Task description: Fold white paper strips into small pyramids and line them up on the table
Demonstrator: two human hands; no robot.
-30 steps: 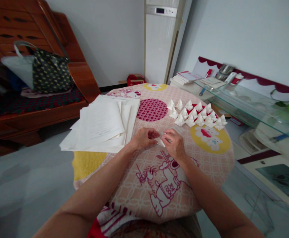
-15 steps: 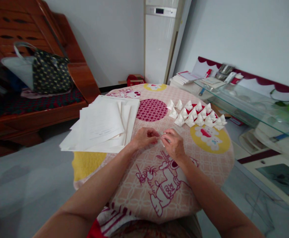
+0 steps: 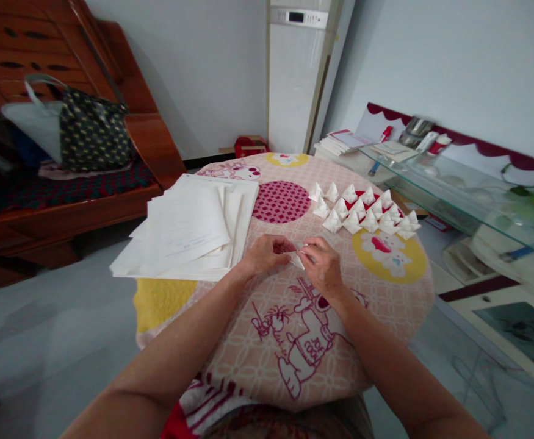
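Observation:
Between my hands is a small folded piece of white paper (image 3: 296,261), held just above the middle of the round table. My left hand (image 3: 269,253) pinches its left side with thumb and fingers. On the other side, my right hand (image 3: 320,262) grips it, fingers closed and partly hiding it. Several white folded paper boats (image 3: 359,210) stand in rows at the table's back right. To the left of my hands lies a stack of white paper sheets (image 3: 184,228), the top ones slightly askew.
A pink patterned cloth (image 3: 243,360) covers the table. At the right stands a glass-topped cabinet (image 3: 468,195) with papers and metal containers on it. A wooden bench (image 3: 147,146) with a dark patterned bag (image 3: 93,131) is at the left, and a white upright appliance (image 3: 294,85) behind.
The folded paper has turned between my fingers, so that a broader white triangular face now shows. Both hands keep nearly the same place.

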